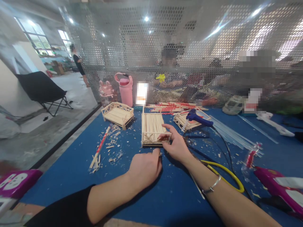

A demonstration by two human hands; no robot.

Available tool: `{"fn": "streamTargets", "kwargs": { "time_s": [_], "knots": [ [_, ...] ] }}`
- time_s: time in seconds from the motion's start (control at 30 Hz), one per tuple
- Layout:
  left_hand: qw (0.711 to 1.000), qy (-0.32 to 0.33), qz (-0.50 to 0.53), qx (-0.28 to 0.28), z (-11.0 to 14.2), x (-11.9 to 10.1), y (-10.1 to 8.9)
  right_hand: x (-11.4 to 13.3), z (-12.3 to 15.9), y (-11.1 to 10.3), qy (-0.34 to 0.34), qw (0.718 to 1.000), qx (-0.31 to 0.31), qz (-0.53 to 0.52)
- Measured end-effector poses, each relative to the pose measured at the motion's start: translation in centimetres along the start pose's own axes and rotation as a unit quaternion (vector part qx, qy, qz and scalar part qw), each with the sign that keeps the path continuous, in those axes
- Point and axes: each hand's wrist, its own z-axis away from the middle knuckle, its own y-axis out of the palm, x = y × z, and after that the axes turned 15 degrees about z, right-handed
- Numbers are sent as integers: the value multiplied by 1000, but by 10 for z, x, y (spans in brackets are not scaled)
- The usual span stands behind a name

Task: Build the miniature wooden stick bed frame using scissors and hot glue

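A small wooden-stick model [152, 124], like a little bed with a slatted base and low railings, sits in the middle of the blue table. My right hand [176, 143] is at its front right corner, thumb and fingers closed around the end of the front rail. Just in front of the model, my left hand [145, 167] is curled with its fingers pressed together near the lower edge. What those fingers hold, if anything, is hidden. A similar stick model [117, 115] stands to the left. Another one [189, 119] lies to the right, with a blue glue gun [199, 118] resting over it.
Loose sticks [172, 107] are piled behind the model. Clear glue sticks [227, 132], a black cord and a yellow loop [227, 173] lie at right. A red-marked stick [100, 146] and scraps lie left. A pink bottle [125, 90] stands by the perforated screen, people beyond.
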Motion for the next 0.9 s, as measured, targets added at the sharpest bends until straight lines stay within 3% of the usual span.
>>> {"fn": "streamTargets", "kwargs": {
  "time_s": [0.2,0.57,0.67,0.8,0.83,0.9],
  "knots": [
    [1000,-15,6,18,3,8,-3,-2,0,0,-2,1000,-3,0],
    [1000,6,25,-7,3,14,3,-3,0,0,-4,1000,-1,-8],
    [995,41,57,-74,2,19,0,-3,0,0,-10,1000,2,-5],
    [947,135,54,-286,-16,27,-23,-4,-1,-1,-8,1000,8,-16],
    [941,153,36,-300,-23,29,-30,-4,-1,-1,-7,1000,8,-17],
    [954,163,-9,-251,-36,30,-44,-3,-1,-1,-5,1000,4,-7]
  ]
}}
